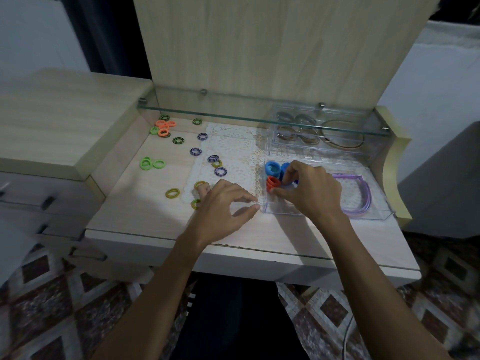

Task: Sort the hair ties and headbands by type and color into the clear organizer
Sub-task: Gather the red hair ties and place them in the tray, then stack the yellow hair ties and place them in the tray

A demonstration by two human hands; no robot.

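Observation:
A clear organizer tray (283, 210) lies at the front right of the desk. Its left compartment holds blue hair ties (272, 169) and red-orange hair ties (272, 183). A purple headband (359, 193) lies in its right compartment. My right hand (309, 190) reaches into the left compartment, its fingers curled on the red-orange and blue ties. My left hand (220, 206) hovers beside the tray's left wall with loosely curled fingers and holds nothing. Loose ties lie on the desk: yellow-green ones (172, 193), purple striped ones (220, 171), bright green ones (150, 163), and an orange cluster (163, 127).
A second clear organizer (319, 133) with metallic headbands stands at the back right under a glass shelf (233, 115). A white lace mat (233, 152) covers the desk's middle. Dark green striped ties (178, 140) lie at the back left. A raised cabinet top (52, 126) borders the left.

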